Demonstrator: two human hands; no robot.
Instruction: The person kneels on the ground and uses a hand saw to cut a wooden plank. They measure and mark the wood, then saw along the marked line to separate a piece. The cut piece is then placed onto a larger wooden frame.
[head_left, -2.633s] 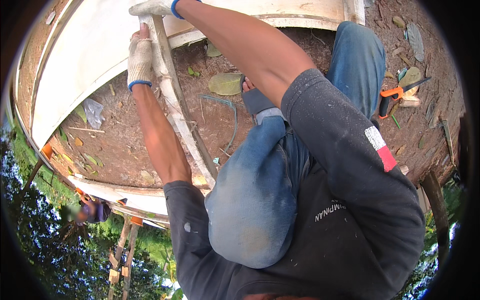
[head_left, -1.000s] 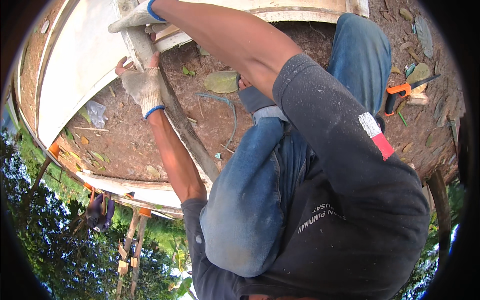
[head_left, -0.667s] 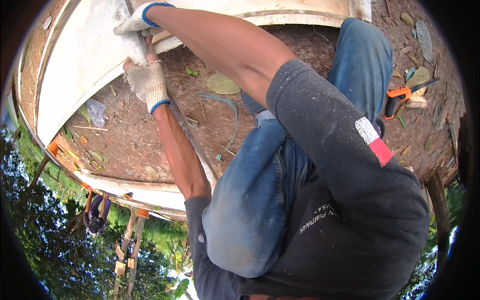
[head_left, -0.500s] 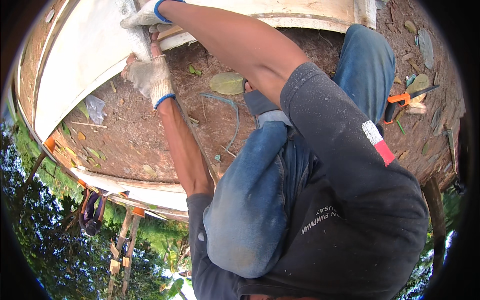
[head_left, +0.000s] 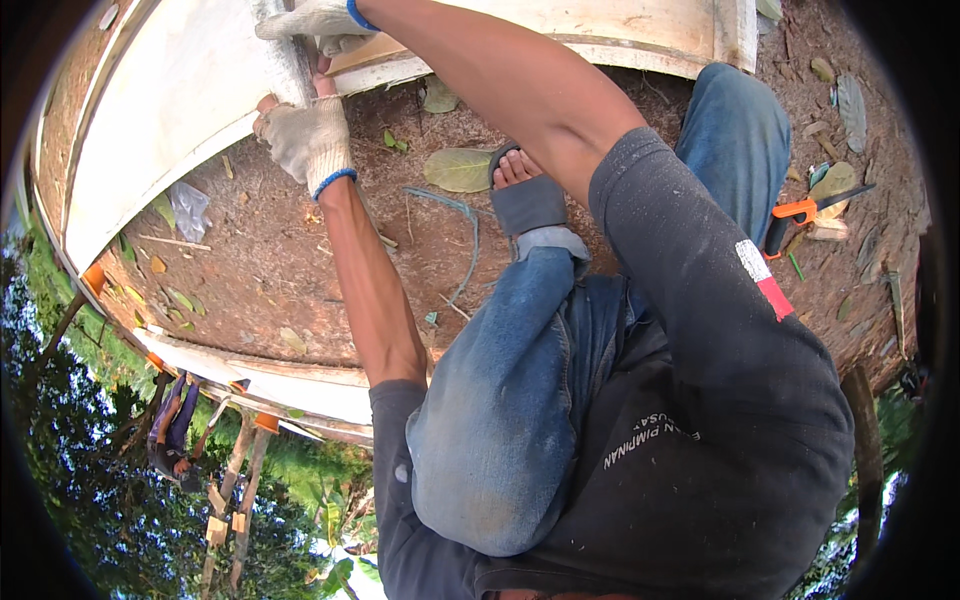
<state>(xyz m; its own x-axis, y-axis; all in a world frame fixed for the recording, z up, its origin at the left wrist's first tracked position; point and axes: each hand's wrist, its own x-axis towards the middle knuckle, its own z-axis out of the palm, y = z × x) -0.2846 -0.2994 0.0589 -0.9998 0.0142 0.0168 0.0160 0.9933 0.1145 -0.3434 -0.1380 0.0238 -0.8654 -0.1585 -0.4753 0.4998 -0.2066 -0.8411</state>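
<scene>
Both my hands wear whitish knitted gloves with blue cuff edges. My left hand (head_left: pixel 308 143) is closed around the near end of a pale grey wooden strip (head_left: pixel 290 75), its bare fingertips showing past the glove. Farther along, my right hand (head_left: pixel 318 20) grips across the same strip, fingers over it and thumb side toward me. The strip rests on a large white panel (head_left: pixel 170 110), near the panel's wooden edge. Its far end is cut off by the top of the view.
An orange-handled saw (head_left: pixel 800 212) with a dark blade lies on the dirt at right. Leaves, a clear plastic scrap (head_left: pixel 189 211) and a blue-grey cord (head_left: pixel 470 225) lie around my sandalled foot (head_left: pixel 530 200). Another white board (head_left: pixel 300 385) stands behind; another person (head_left: pixel 172 430) is at far left.
My right hand has shifted slightly nearer along the strip. The view has moved a little, showing more of my sandalled foot. The distant person has changed posture.
</scene>
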